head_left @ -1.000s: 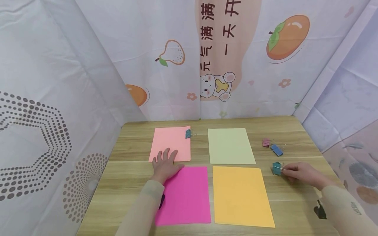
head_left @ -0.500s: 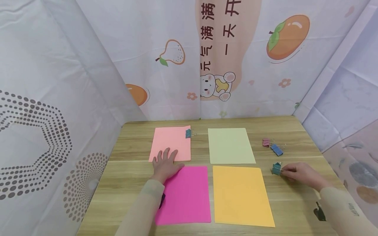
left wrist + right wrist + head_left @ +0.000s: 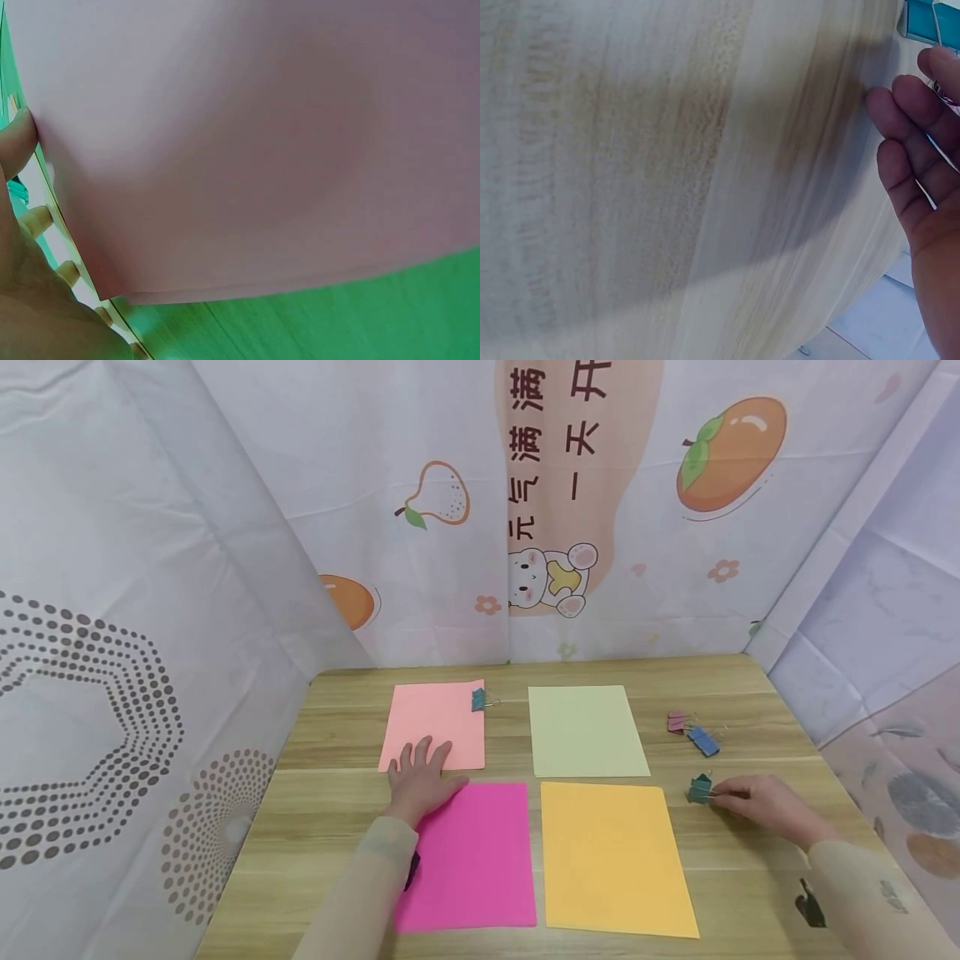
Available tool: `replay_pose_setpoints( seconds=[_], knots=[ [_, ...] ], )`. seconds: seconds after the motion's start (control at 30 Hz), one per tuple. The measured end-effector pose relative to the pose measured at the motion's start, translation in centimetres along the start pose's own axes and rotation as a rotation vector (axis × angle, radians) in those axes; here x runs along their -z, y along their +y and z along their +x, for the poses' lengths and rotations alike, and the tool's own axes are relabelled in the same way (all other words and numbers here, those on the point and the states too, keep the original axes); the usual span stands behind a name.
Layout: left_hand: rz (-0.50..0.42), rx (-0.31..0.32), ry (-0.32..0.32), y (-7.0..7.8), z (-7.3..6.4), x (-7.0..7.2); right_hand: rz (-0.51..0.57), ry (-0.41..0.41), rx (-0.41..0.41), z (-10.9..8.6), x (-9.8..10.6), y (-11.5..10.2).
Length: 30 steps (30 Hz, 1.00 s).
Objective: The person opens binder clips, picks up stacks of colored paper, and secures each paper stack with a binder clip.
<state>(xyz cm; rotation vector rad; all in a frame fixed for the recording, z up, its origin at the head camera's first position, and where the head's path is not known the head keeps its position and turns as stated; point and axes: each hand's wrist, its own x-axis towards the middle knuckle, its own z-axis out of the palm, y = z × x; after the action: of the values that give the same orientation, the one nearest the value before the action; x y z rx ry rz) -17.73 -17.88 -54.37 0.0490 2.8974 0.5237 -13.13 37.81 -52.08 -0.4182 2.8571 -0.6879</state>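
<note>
Pinching a teal clip (image 3: pixel 701 789) between its fingers: right hand (image 3: pixel 763 802), at two o'clock from the orange paper (image 3: pixel 618 860). Left hand (image 3: pixel 421 783), fingers spread, over the pink paper's (image 3: pixel 435 714) six o'clock edge. A slackening pinch could drop the clip.

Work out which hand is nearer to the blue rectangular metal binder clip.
Right. The right hand is just to the near right of the blue clip, pinching a teal wedge-shaped metal binder clip; the left hand is far to the left of the blue clip.
</note>
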Motion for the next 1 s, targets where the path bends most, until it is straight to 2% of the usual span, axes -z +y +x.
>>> replay_pose_setpoints(
  seconds=[0.27,0.57,1.0],
  knots=[
    [-0.004,0.008,-0.012,0.0,0.0,0.0,-0.047,0.032,0.027,0.1,-0.4,-0.3],
    [0.002,0.009,-0.011,0.0,0.0,0.1,-0.145,0.115,0.082,0.1,-1.3,-0.8],
    [-0.021,0.006,-0.019,-0.5,0.3,-0.4,-0.179,0.116,0.128,0.3,-1.8,-1.8]
  ],
)
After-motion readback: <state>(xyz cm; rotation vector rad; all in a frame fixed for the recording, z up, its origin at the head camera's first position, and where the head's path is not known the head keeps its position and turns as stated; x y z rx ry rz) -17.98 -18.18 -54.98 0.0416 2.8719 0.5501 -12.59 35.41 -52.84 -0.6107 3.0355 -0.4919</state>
